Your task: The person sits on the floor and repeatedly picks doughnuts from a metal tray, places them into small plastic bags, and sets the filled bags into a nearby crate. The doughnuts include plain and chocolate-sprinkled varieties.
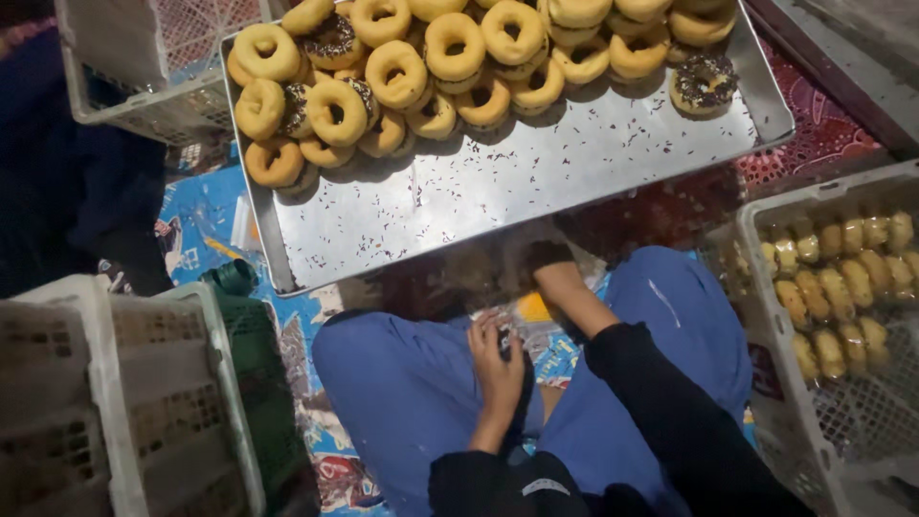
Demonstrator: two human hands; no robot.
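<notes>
Left hand (498,369) resting flat between the blue-trousered knees (412,383), fingers loosely spread and pointing up toward the tray, palm down on a dim patch of patterned mat (550,349); whether anything sits under the fingertips cannot be told. Right hand (550,263) reaching forward past the knees, dark and shadowed at the tray's near edge, fingers curled under; whether closed on anything cannot be told. Black sleeves on both forearms.

Just beyond the right hand, a large rectangular metal tray (536,182), long axis running left to right and tilted slightly, right end farther from the camera. Near half of the tray bare metal dusted with dark sprinkles. Far half heaped with ring doughnuts (421,67), mostly plain golden, a few topped with chocolate and sprinkles; one chocolate-sprinkled doughnut (704,84) lying apart at the right of the pile.

At right, a white plastic crate (842,421) holding rows of small pale pastries (842,278). At lower left, a white crate (115,402) beside a green one (254,364). At upper left, another white crate (144,67).
</notes>
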